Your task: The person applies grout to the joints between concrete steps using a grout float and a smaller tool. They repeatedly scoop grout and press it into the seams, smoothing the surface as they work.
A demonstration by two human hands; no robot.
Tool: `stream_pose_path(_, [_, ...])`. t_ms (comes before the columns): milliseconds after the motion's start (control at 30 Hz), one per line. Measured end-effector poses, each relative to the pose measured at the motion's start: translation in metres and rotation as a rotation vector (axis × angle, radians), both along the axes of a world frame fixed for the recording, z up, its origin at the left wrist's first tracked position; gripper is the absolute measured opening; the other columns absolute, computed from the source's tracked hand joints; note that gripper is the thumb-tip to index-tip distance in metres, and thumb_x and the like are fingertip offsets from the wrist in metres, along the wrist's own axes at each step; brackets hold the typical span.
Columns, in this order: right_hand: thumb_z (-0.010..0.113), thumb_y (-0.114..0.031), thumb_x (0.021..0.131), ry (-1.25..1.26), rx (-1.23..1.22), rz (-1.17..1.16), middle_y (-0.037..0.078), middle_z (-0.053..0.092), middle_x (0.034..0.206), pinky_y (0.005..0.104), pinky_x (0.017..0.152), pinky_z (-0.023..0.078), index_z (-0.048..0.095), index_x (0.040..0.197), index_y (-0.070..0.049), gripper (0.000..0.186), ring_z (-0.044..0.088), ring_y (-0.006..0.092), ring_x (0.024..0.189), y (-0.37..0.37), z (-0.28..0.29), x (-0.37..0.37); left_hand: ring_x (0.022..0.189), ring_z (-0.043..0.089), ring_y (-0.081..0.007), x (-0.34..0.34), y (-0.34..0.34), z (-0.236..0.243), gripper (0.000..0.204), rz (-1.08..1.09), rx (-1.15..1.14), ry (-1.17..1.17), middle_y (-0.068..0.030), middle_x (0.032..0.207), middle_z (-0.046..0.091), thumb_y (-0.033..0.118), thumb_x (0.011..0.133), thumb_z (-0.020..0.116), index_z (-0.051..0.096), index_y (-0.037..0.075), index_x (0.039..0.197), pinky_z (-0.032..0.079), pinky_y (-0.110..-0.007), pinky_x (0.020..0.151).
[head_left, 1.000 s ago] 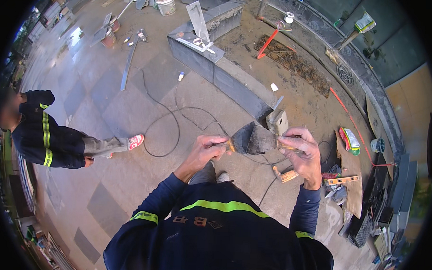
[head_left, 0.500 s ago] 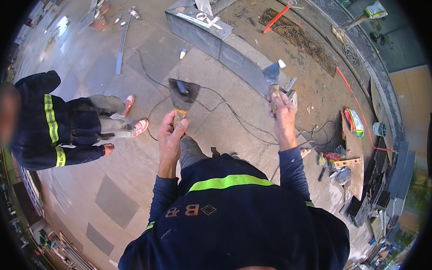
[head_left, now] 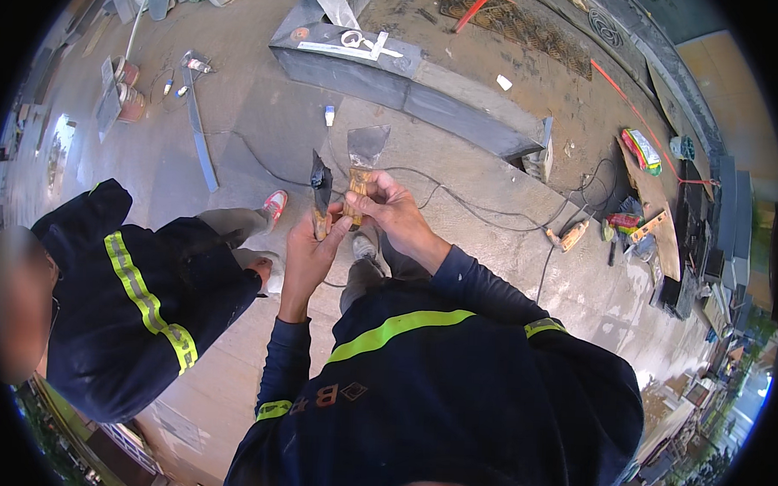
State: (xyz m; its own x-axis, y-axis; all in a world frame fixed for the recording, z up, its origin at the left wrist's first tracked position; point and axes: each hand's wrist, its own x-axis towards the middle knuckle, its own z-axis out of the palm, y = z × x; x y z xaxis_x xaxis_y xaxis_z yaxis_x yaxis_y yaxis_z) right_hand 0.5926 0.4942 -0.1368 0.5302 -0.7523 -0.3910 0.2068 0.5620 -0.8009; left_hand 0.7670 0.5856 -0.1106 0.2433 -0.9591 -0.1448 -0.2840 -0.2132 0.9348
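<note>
My left hand (head_left: 306, 259) is closed round the wooden handle of a putty knife (head_left: 321, 186), its blade upright and turned partly edge-on, with dark, glossy paste on it. Close beside it, my right hand (head_left: 400, 218) grips the worn wooden handle of a second putty knife (head_left: 368, 145). That one has a wide, flat, greyish blade facing me, which looks mostly bare. Both hands are held in front of my body, nearly touching at the fingers, and the two blades stand a little apart.
At left a co-worker (head_left: 147, 294) in a dark jacket stands close to me. Ahead runs a grey stone ledge (head_left: 352, 79) with a white tool on top. Black cable (head_left: 484, 219) trails across the floor. To the right lie a power tool (head_left: 567, 236), a spirit level (head_left: 648, 226) and a bag (head_left: 641, 152).
My right hand has swung left with its putty knife, next to my left hand. The left knife has turned more edge-on. The co-worker has come closer, and my view has shifted.
</note>
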Motion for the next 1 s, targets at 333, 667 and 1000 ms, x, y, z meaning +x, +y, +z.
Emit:
stream_pose_path(333, [0.057, -0.036, 0.115, 0.0, -0.082, -0.106, 0.009, 0.074, 0.115, 0.033, 0.089, 0.062, 0.066, 0.14, 0.001, 0.045, 0.071, 0.0156, 0.096, -0.192, -0.065, 0.092, 0.096, 0.071, -0.012, 0.121, -0.214, -0.056, 0.032, -0.101, 0.103, 0.019, -0.0004, 0.088, 0.064, 0.003, 0.1, 0.077, 0.049, 0.009, 0.086, 0.056, -0.028, 0.081])
stream_pose_path(667, [0.06, -0.047, 0.102, 1.009, -0.316, 0.766, 0.029, 0.062, 0.149, 0.0456, 0.118, 0.047, 0.056, 0.154, -0.004, 0.068, 0.059, 0.0462, 0.138, -0.318, -0.299, 0.128, 0.093, 0.071, -0.0118, 0.27, -0.412, -0.043, 0.033, 0.195, -0.021, 0.446, -0.0003, 0.086, 0.065, 0.002, 0.098, 0.079, 0.051, 0.01, 0.083, 0.056, -0.028, 0.078])
stream_pose_path(1000, [0.061, -0.043, 0.109, 0.636, -0.123, 0.312, 0.02, 0.066, 0.149, 0.032, 0.111, 0.05, 0.058, 0.151, 0.003, 0.062, 0.066, 0.0246, 0.133, -0.498, -0.263, 0.234, 0.103, 0.077, -0.0233, 0.441, -0.515, -0.03, 0.03, 0.491, -0.103, 0.46, -0.012, 0.104, 0.074, 0.0, 0.101, 0.074, 0.051, 0.01, 0.085, 0.064, -0.038, 0.09])
